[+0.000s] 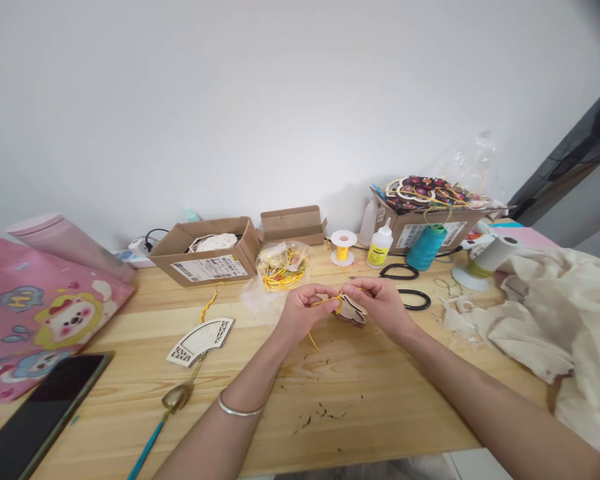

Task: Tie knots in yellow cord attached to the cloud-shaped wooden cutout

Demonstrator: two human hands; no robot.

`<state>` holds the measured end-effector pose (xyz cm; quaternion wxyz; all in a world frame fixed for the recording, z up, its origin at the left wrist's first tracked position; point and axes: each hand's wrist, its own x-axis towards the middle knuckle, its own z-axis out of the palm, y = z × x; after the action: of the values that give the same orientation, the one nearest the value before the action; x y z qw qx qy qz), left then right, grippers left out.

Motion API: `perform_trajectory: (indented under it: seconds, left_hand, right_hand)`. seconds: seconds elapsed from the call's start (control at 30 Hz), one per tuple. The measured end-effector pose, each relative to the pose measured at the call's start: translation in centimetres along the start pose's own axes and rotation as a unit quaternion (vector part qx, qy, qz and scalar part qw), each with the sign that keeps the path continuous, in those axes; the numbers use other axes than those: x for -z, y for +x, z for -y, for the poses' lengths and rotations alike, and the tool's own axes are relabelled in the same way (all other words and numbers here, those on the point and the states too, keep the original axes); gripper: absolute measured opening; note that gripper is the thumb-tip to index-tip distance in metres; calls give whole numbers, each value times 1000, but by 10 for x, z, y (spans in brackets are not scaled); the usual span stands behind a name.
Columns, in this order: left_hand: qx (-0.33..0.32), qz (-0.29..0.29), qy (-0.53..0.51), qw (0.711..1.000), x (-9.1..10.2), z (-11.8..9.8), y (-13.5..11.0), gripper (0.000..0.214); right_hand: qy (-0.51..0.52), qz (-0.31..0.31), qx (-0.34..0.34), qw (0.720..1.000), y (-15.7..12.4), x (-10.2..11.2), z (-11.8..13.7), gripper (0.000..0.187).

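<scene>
Between my two hands a yellow cord (339, 303) is pinched near the top of a wooden cutout (350, 312) that looks stacked in layers. My left hand (305, 307) closes thumb and finger on the cord, with one loose end hanging below it. On the other side my right hand (377, 300) also pinches the cord. A spool of yellow cord (343, 253) stands just behind the hands. Black-handled scissors (414, 300) lie by my right hand, their blades mostly hidden.
Left of my hands lie a fan-shaped wooden piece (200, 343), a gold spoon (177, 398) and a phone (45, 413). Behind stand cardboard boxes (253, 250), a bag of cords (285, 267), a glue bottle (380, 245) and a teal thread cone (427, 248). Cream cloth (545, 320) covers the right side.
</scene>
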<state>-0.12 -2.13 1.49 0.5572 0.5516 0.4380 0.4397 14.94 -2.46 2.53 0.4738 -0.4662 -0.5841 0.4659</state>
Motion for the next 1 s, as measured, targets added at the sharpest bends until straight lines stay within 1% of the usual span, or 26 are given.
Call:
perform_trajectory:
  seconds: [0.17,0.27,0.4,0.5,0.63,0.73,0.83,0.9,1.0]
  left_hand:
    - [19,3,-26,999,-1,-3,-1,21]
    - [33,-5,-47,998,-3,-3,-1,22]
    - [32,-17,-81,996,-5,-1,-1,22]
    - [39,-11,-102,994,-4,1,0,21]
    - [49,-12,-127,991,-1,4,1,20]
    - [59,-20,-165,984,-2,5,1,19]
    - [78,-27,-207,975,-3,4,1,20]
    - [92,-27,-219,971,-3,4,1,21]
    - [102,-26,-211,972,-4,3,2,23]
  right_hand:
    - [25,2,-15,1000,-2,0,5,25]
    - [48,-11,-14,999,-3,0,6,23]
    - [82,-16,-24,996,-3,-1,7,21]
    - [74,-10,-31,997,-2,1,6,20]
    - [40,26,-44,998,2,4,3,23]
    - [24,84,-38,995,2,4,0,27]
    - [-23,143,-19,989,0,-1,-3,28]
    - [-35,155,-17,987,-2,-4,-4,28]
    - [-9,147,-35,988,-4,-7,-6,27]
